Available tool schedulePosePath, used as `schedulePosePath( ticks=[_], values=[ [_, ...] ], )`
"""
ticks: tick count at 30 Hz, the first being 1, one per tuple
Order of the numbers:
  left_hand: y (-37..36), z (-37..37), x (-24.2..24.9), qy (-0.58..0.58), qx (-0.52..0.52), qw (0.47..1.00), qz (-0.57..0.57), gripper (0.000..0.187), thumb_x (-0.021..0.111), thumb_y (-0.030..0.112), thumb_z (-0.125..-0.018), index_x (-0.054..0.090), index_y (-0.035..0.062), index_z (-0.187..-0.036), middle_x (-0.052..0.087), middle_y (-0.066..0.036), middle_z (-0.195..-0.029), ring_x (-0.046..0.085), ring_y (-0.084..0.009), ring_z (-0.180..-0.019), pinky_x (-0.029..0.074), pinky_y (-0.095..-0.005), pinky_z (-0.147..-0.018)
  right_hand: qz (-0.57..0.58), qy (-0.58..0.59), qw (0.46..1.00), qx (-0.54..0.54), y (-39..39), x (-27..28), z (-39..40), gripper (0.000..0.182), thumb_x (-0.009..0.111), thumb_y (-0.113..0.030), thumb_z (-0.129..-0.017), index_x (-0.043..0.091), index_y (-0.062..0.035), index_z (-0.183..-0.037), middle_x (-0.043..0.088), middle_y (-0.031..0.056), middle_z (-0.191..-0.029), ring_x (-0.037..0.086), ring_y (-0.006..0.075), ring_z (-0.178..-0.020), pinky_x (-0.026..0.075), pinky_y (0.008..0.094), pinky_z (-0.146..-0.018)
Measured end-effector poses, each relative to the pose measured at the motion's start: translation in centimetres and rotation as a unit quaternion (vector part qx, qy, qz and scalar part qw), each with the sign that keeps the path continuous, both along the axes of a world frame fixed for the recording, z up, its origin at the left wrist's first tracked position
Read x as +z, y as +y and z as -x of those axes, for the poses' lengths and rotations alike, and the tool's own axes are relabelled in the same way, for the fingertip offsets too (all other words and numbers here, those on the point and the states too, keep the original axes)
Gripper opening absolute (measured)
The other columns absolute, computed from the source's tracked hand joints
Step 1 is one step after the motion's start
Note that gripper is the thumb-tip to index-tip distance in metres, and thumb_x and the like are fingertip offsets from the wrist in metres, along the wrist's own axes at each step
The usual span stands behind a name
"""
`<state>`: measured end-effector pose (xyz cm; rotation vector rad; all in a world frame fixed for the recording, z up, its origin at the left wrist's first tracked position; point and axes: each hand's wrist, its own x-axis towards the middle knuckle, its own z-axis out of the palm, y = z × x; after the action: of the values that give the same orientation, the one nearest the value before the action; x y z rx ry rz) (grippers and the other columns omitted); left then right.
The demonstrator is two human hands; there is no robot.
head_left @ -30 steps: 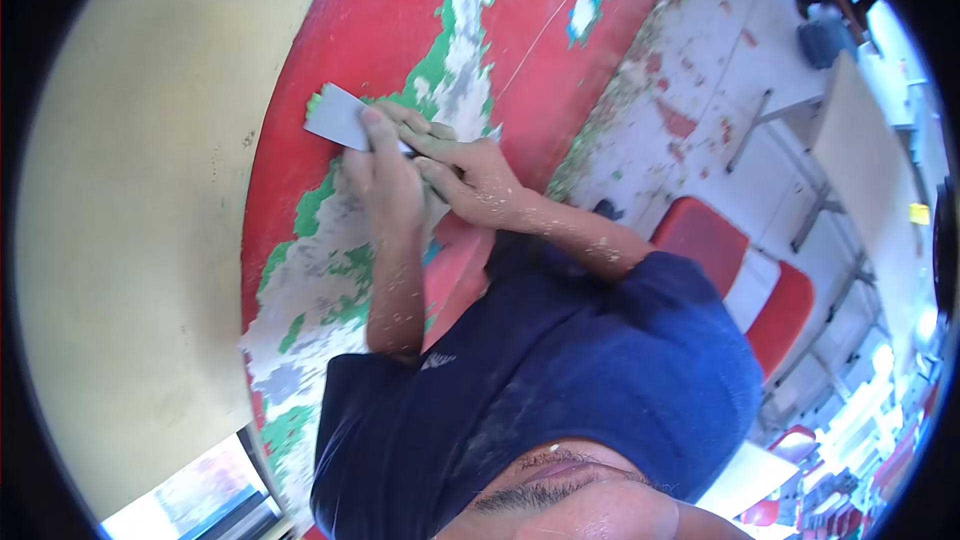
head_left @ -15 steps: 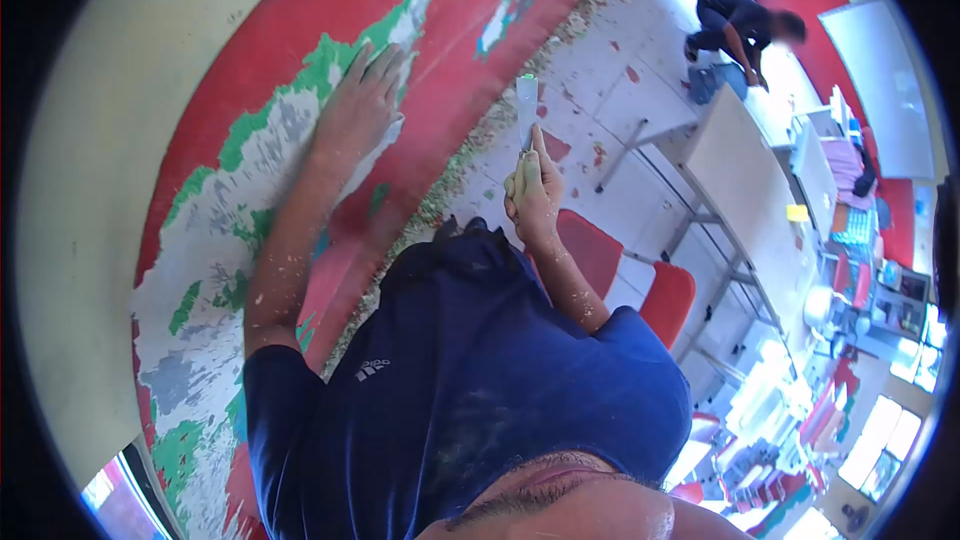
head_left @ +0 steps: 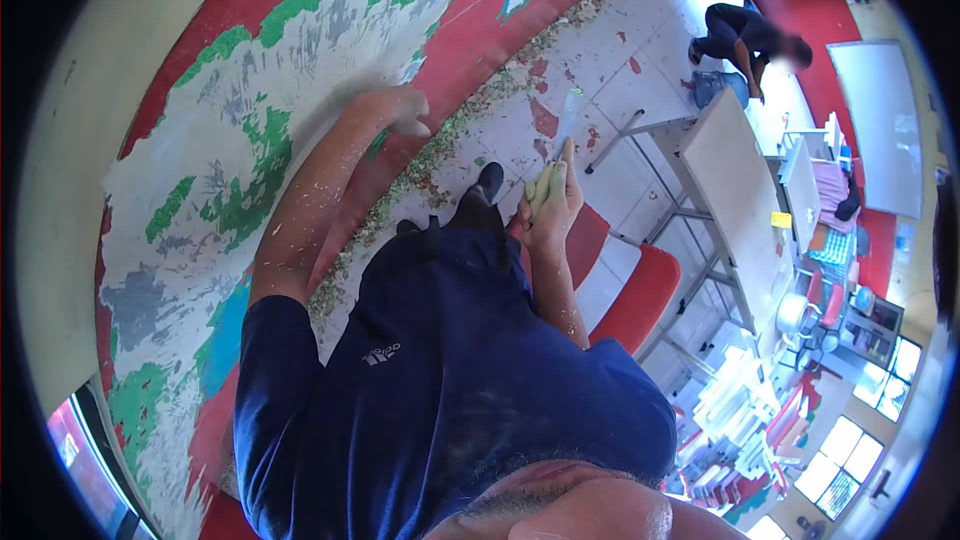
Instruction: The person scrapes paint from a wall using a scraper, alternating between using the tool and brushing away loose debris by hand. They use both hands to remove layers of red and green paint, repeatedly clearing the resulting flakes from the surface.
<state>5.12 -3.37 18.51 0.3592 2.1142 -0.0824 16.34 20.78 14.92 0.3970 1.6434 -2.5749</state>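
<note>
In my right hand [head_left: 553, 202] is a scraper [head_left: 571, 112], gripped by its pale yellow-green handle, the flat blade pointing up and away over the floor. One finger lies along the blade's base. My left hand [head_left: 398, 112] is close to the wall [head_left: 330, 60], with bent fingers a little apart and nothing seen in them. Red paint on this wall is stripped in a broad band, baring white and grey patches with green paint left at the edges. Pale flecks of paint cling to my left forearm.
Paint chips [head_left: 470, 125] litter the tiled floor along the wall's foot. Red chairs [head_left: 640, 295] and a long table [head_left: 735, 190] stand to my right. A person [head_left: 745, 40] crouches farther off by a blue bucket [head_left: 715, 87]. Stacked furniture [head_left: 735, 430] lies behind at the right.
My left hand has come off its flat spread on the wall, moving down and right with its fingers bending. My right hand has shifted slightly right and down, tilting the scraper rightward.
</note>
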Motion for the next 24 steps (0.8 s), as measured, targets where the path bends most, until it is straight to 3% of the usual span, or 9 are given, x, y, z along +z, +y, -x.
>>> schedulePosePath(
  ticks=[3, 5, 8, 13, 14, 15, 18, 21, 24],
  values=[
    [0.9, -1.1, 2.1, 0.341, 0.071, 0.909, -0.231, 0.047, 0.058, 0.031, -0.086, 0.052, 0.0091, -0.127, 0.043, -0.012, -0.138, 0.04, -0.0274, -0.128, 0.033, -0.0386, -0.107, -0.018, -0.014, 0.999, 0.029, 0.4, -0.2, 1.5, 0.046, 0.036, -0.02, -0.101, 0.027, -0.0085, -0.145, 0.035, -0.0022, -0.058, 0.036, 0.007, -0.042, 0.033, 0.0198, -0.033],
    [1.2, -0.6, 6.6, 0.71, -0.07, 0.689, -0.13, 0.046, 0.056, 0.027, -0.087, 0.051, 0.0087, -0.129, 0.041, -0.009, -0.14, 0.037, -0.0272, -0.13, 0.033, -0.0377, -0.106, -0.027, -0.004, 0.999, 0.045, 0.9, -0.4, 2.4, 0.046, 0.036, -0.021, -0.101, 0.027, -0.0091, -0.145, 0.035, -0.0021, -0.057, 0.036, 0.007, -0.04, 0.033, 0.0199, -0.032],
    [0.3, 0.9, 8.6, 0.835, 0.051, 0.523, 0.16, 0.06, 0.045, 0.045, -0.094, 0.039, 0.0047, -0.139, 0.037, -0.013, -0.145, 0.026, -0.029, -0.138, 0.013, -0.042, -0.113, -0.058, 0.036, 0.997, 0.038, 2.3, 0.8, 4.7, 0.047, 0.038, -0.022, -0.101, 0.027, -0.0088, -0.145, 0.035, -0.0027, -0.056, 0.036, 0.0067, -0.04, 0.031, 0.02, -0.031],
    [-1.3, 4.6, -4.4, 0.649, -0.082, 0.755, 0.043, 0.045, 0.052, 0.031, -0.09, 0.051, 0.011, -0.13, 0.045, -0.006, -0.138, 0.042, -0.0264, -0.127, 0.038, -0.037, -0.101, -0.065, 0.053, 0.996, 0.023, 4.6, 0.7, 7.3, 0.048, 0.038, -0.023, -0.101, 0.027, -0.0112, -0.145, 0.046, 0.0011, -0.062, 0.039, 0.0076, -0.04, 0.032, 0.0198, -0.031],
    [-0.5, 4.3, -2.7, 0.385, -0.049, 0.921, -0.026, 0.045, 0.051, 0.033, -0.091, 0.051, 0.0102, -0.13, 0.051, -0.008, -0.131, 0.048, -0.0264, -0.12, 0.04, -0.0373, -0.098, -0.073, 0.051, 0.995, 0.038, 4.6, 1.1, 7.3, 0.048, 0.039, -0.023, -0.1, 0.027, -0.0112, -0.145, 0.048, 0.0021, -0.064, 0.039, 0.0077, -0.04, 0.032, 0.0197, -0.032],
    [0.6, 4.0, -0.8, 0.081, -0.01, 0.992, -0.095, 0.045, 0.05, 0.034, -0.092, 0.05, 0.0095, -0.129, 0.056, -0.011, -0.123, 0.054, -0.0263, -0.114, 0.043, -0.0376, -0.094, -0.079, 0.05, 0.994, 0.052, 4.4, 1.4, 7.2, 0.048, 0.039, -0.023, -0.1, 0.027, -0.0113, -0.145, 0.05, 0.0031, -0.066, 0.04, 0.0078, -0.04, 0.033, 0.0196, -0.033],
    [2.0, 2.0, -2.7, 0.211, 0.184, 0.81, -0.515, 0.042, 0.045, 0.036, -0.095, 0.053, 0.0058, -0.123, 0.064, -0.013, -0.105, 0.061, -0.024, -0.099, 0.048, -0.0377, -0.086, -0.015, 0.05, 0.994, 0.093, 2.4, 1.6, 6.4, 0.051, 0.042, -0.02, -0.099, 0.025, -0.0106, -0.146, 0.051, 0.0033, -0.069, 0.04, 0.0069, -0.041, 0.037, 0.0198, -0.036],
    [5.6, -0.3, 1.6, 0.209, 0.509, 0.545, -0.633, 0.04, 0.04, 0.034, -0.098, 0.056, 0.0024, -0.115, 0.065, -0.013, -0.094, 0.062, -0.0228, -0.095, 0.05, -0.0365, -0.083, -0.057, 0.056, 0.977, 0.196, -3.0, 4.4, 6.3, 0.05, 0.044, -0.014, -0.096, 0.031, -0.009, -0.144, 0.051, 0.0001, -0.07, 0.041, 0.0052, -0.044, 0.037, 0.0202, -0.04],
    [5.0, -1.1, 4.7, 0.137, 0.546, 0.395, -0.726, 0.039, 0.037, 0.03, -0.099, 0.053, -0.0022, -0.116, 0.062, -0.014, -0.097, 0.064, -0.0232, -0.087, 0.054, -0.0349, -0.077, -0.099, 0.108, 0.952, 0.267, -8.0, 5.9, 7.6, 0.045, 0.047, -0.013, -0.096, 0.04, -0.0069, -0.14, 0.052, -0.0028, -0.068, 0.045, 0.0035, -0.051, 0.037, 0.0209, -0.045]
  ],
)
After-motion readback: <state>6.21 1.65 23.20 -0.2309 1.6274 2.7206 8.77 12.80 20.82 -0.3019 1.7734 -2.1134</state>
